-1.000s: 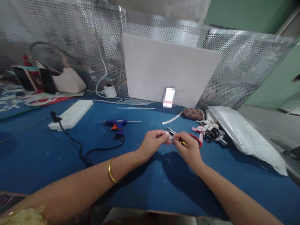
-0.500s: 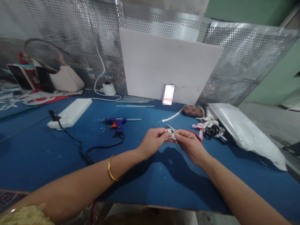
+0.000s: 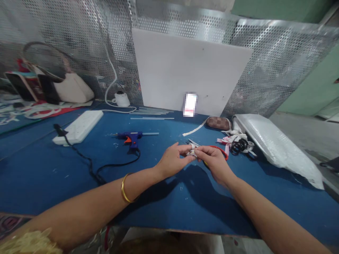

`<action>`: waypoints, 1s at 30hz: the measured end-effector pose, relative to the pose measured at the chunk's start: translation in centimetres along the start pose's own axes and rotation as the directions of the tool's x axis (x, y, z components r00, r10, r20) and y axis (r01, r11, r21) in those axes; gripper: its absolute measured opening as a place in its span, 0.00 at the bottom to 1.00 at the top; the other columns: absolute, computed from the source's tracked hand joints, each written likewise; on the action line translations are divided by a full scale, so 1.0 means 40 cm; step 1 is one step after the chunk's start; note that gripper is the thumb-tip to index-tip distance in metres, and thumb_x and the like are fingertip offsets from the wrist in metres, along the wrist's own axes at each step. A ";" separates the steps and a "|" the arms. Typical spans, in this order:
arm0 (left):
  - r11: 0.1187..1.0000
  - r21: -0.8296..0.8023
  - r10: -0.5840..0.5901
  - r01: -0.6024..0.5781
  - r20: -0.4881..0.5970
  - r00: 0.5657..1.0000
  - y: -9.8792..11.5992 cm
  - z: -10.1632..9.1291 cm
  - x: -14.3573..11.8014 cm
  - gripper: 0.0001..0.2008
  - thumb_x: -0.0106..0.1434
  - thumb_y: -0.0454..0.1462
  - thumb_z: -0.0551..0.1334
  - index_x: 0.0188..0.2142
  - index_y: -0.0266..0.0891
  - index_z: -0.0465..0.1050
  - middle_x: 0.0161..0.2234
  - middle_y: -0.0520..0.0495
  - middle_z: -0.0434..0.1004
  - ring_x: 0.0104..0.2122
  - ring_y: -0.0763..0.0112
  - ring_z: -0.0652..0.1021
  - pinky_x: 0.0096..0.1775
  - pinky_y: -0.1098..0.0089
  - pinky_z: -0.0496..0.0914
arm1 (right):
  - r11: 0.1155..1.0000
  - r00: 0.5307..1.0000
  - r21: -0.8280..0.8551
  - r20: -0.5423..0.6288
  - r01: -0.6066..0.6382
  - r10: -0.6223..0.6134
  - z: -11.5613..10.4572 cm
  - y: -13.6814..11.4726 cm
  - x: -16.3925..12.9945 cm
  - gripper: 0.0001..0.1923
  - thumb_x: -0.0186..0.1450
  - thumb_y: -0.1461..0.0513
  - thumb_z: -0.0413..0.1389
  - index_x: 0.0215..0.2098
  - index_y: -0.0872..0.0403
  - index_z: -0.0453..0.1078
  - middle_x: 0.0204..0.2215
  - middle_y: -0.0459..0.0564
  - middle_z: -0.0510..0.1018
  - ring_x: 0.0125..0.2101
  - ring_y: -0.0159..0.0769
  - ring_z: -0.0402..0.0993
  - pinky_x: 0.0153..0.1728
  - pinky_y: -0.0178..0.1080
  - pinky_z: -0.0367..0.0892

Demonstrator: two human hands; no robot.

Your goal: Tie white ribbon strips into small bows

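Note:
Between my fingertips is a small piece of white ribbon or fabric [image 3: 191, 152], bunched up; its exact kind is too small to make out. My left hand [image 3: 172, 159], with a gold bangle further up the arm, grips it from the left, thumb below and index finger above. From the right, my right hand [image 3: 215, 162] pinches the same piece between thumb and fingers. Just behind the hands lie scissors [image 3: 224, 152] with red handles, partly hidden by my right hand, their blades pointing away to the left.
A blue glue gun [image 3: 132, 137] with its cord lies left of my hands, near a white power strip [image 3: 79, 127]. To the right are ribbon scraps and black hair ties [image 3: 239, 147], a brown checked pouch [image 3: 218, 123] and a plastic-wrapped package [image 3: 275, 148]. A lit phone [image 3: 189, 104] leans against a white board [image 3: 190, 67].
My left thumb has moved forward and right along the white piece, and my left fingers have straightened somewhat. More of the scissors shows behind my hands. The view has shifted slightly.

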State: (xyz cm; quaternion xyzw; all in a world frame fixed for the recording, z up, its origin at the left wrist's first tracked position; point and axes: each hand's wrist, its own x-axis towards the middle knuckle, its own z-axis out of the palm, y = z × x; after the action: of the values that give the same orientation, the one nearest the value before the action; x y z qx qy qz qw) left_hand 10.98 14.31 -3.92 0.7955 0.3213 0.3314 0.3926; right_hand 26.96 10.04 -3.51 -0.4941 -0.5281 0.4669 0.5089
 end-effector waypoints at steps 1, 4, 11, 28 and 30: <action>1.000 0.029 0.013 -0.013 -0.018 1.000 -0.001 0.002 0.000 0.14 0.57 0.37 0.59 0.44 0.44 0.73 0.37 0.54 0.79 0.36 0.70 0.77 0.60 0.56 0.44 | 1.000 1.000 0.004 0.006 0.002 -0.002 0.001 0.000 -0.001 0.08 0.56 0.57 0.59 0.26 0.55 0.74 0.22 0.45 0.72 0.25 0.30 0.62 0.29 0.35 0.57; 0.999 0.050 0.014 -0.012 -0.052 0.999 0.001 0.008 -0.002 0.13 0.58 0.36 0.57 0.44 0.43 0.71 0.30 0.55 0.80 0.35 0.71 0.78 0.59 0.58 0.48 | 1.000 1.000 0.029 0.007 -0.003 0.003 0.003 -0.001 -0.002 0.08 0.56 0.58 0.59 0.26 0.55 0.73 0.22 0.45 0.71 0.26 0.30 0.63 0.30 0.35 0.57; 0.994 -0.018 -0.111 0.111 -0.019 0.994 0.025 -0.005 -0.008 0.16 0.58 0.39 0.58 0.46 0.40 0.67 0.29 0.51 0.79 0.31 0.69 0.78 0.42 0.67 0.68 | 0.972 0.993 0.206 0.006 -0.113 0.114 0.002 0.004 -0.003 0.08 0.54 0.58 0.61 0.24 0.55 0.73 0.21 0.45 0.71 0.25 0.29 0.62 0.30 0.35 0.56; 0.882 0.372 0.257 -0.287 0.130 0.958 0.007 -0.010 -0.003 0.18 0.63 0.31 0.45 0.49 0.36 0.66 0.26 0.53 0.76 0.32 0.70 0.75 0.59 0.58 0.47 | 0.989 0.999 0.142 -0.006 -0.044 0.045 0.010 -0.003 -0.009 0.06 0.56 0.60 0.59 0.28 0.54 0.76 0.23 0.47 0.74 0.27 0.30 0.64 0.31 0.35 0.59; 0.920 0.290 0.236 -0.263 0.126 0.964 0.002 -0.012 0.002 0.19 0.63 0.31 0.45 0.50 0.37 0.66 0.26 0.53 0.76 0.33 0.71 0.76 0.59 0.59 0.47 | 0.990 0.999 0.139 0.029 -0.022 0.018 0.012 -0.003 -0.009 0.06 0.57 0.61 0.58 0.30 0.54 0.76 0.23 0.47 0.74 0.27 0.30 0.65 0.32 0.36 0.59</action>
State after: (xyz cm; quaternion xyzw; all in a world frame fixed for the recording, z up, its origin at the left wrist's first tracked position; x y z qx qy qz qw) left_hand 10.67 14.52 -3.62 0.8947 0.2467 0.2898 0.2337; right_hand 26.45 9.66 -3.43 -0.4562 -0.4963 0.5145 0.5300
